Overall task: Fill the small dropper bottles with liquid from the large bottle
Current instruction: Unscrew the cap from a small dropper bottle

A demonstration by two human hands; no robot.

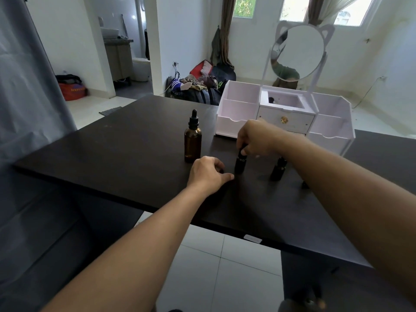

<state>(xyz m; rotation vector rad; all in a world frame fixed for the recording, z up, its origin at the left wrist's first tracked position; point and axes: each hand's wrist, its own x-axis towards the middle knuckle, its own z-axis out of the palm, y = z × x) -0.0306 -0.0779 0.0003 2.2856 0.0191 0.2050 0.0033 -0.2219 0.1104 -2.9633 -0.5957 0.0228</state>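
Observation:
A large amber bottle (193, 143) with a black dropper cap stands upright on the black table (112, 149). To its right stands a small dark dropper bottle (240, 165); my right hand (256, 138) pinches its cap from above. A second small dark bottle (278, 169) stands further right, partly behind my right forearm. My left hand (208, 174) rests on the table just left of the first small bottle, fingers loosely curled; a small dark thing shows by its fingertips, and I cannot tell whether the hand holds it.
A white cosmetic organizer (238, 109) with a drawer and a round cat-ear mirror (297, 50) stands at the back right of the table. A small dark object (305, 185) lies on the table by my right forearm. The table's near edge runs diagonally below my arms.

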